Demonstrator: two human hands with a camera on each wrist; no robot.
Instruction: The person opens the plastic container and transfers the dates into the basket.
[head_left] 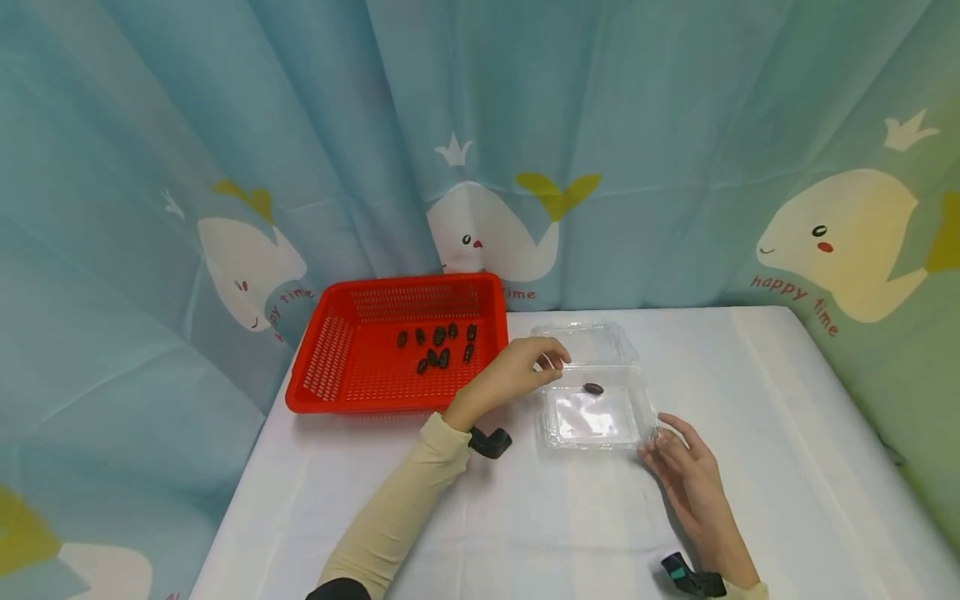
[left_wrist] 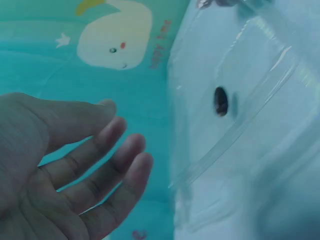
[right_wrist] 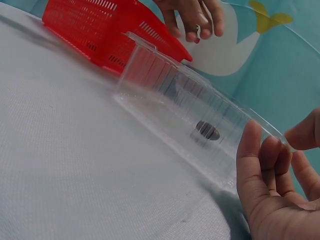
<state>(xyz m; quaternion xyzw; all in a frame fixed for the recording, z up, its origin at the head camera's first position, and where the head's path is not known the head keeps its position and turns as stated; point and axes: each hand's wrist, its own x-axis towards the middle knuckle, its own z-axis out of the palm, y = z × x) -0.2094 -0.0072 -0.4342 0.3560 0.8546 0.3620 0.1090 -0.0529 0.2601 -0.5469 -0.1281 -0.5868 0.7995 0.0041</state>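
A clear plastic clamshell box (head_left: 558, 421) lies on the table with its lid (head_left: 588, 340) folded back behind it. One dark oval date (head_left: 593, 388) rests inside the box, and it shows through the clear wall in the right wrist view. My right hand (head_left: 688, 477) pinches the box's near right corner between thumb and fingers. Over the box's left rim hovers my left hand (head_left: 519, 367), its fingers loosely bent; the left wrist view shows nothing between them.
To the left stands a red plastic basket (head_left: 352, 404) with several dark dates (head_left: 439, 336) scattered on its floor. A white cloth covers the table (head_left: 525, 533). Behind it hangs a blue-green curtain (head_left: 660, 100) printed with whales.
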